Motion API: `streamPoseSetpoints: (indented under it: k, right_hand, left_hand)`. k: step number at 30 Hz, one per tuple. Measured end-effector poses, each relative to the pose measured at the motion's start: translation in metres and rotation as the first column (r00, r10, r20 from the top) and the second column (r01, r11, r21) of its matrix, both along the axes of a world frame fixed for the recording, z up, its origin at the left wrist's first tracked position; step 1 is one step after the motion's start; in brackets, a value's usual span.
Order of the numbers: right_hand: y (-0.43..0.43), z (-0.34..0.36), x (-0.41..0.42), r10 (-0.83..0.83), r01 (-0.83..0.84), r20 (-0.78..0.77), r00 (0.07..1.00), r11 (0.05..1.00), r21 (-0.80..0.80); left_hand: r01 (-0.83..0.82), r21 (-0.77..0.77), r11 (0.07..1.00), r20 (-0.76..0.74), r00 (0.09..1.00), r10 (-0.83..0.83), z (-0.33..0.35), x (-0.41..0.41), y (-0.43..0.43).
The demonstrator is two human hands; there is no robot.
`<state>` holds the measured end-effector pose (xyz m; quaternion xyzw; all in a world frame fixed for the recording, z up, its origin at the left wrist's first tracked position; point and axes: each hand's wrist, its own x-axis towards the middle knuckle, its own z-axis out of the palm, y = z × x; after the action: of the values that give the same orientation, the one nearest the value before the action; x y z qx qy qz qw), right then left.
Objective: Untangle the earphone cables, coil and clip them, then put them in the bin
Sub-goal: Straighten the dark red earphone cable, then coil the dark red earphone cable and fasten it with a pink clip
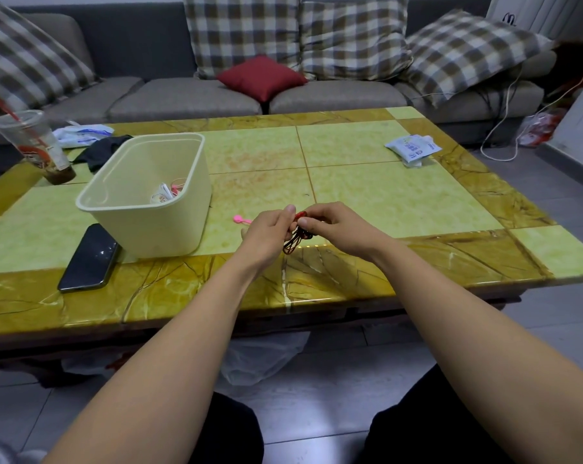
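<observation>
While the table (383, 195) shows open tile rightward to its edge, the cream bin (156, 229) stands left, near the front border. Left hand (268, 229) and right hand (337, 222) both pinch the dark earphone cable (295, 241) between curled fingertips, its loops hanging below; a pink clip (241, 220) lies just left.

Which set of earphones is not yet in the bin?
The dark red-and-black earphones, pinched between the left hand and right hand; the white and pink ones already lie inside the cream bin.
</observation>
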<state>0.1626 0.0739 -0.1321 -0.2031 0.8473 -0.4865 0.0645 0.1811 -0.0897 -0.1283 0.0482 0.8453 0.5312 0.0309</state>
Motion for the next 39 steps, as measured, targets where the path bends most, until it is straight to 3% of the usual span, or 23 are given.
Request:
streamPoseSetpoints:
  k: [4, 8, 11, 15, 21, 25, 28, 33, 39]
  right_hand:
    - [-0.009, -0.003, 0.001, 0.057, -0.061, 0.103, 0.993, 0.997, 0.04]
    - [-0.02, 0.0, 0.002, 0.107, -0.115, 0.152, 0.983, 0.992, 0.048]
    - [-0.029, 0.0, -0.002, 0.104, -0.113, 0.14, 0.985, 0.992, 0.061]
    - [-0.047, -0.004, -0.009, 0.104, -0.109, 0.176, 0.979, 0.994, 0.015]
    - [-0.08, -0.017, -0.029, 0.064, -0.061, 0.174, 0.983, 0.998, -0.025]
    - [-0.101, -0.031, -0.05, -0.136, 0.138, 0.062, 0.989, 0.99, -0.019]
    - [-0.115, -0.048, -0.069, -0.276, 0.29, -0.118, 0.954, 0.95, 0.119]
    - [-0.133, -0.067, -0.082, -0.295, 0.377, -0.255, 0.921, 0.842, 0.386]
    - [-0.125, -0.064, -0.084, -0.368, 0.421, -0.208, 0.906, 0.83, 0.365]
  left_hand:
    - [-0.016, -0.124, 0.992, 0.004, 1.0, 0.017, -0.003, 0.001, -0.007]
    - [0.098, -0.006, 0.995, 0.178, 0.979, -0.096, 0.001, 0.001, -0.026]
    - [0.151, 0.169, 0.974, 0.293, 0.936, -0.196, 0.006, 0.002, -0.039]
    - [0.148, 0.202, 0.968, 0.361, 0.908, -0.214, 0.004, 0.001, -0.056]
    - [-0.077, 0.298, 0.952, 0.339, 0.94, -0.03, -0.003, -0.003, -0.069]
    - [-0.268, 0.234, 0.935, 0.288, 0.937, 0.197, -0.006, -0.007, -0.08]
    - [-0.328, 0.196, 0.924, 0.255, 0.927, 0.275, -0.009, -0.009, -0.084]
    - [-0.423, 0.168, 0.89, 0.271, 0.888, 0.371, -0.013, -0.015, -0.088]
    - [-0.476, 0.203, 0.856, 0.358, 0.849, 0.388, -0.006, -0.018, -0.08]
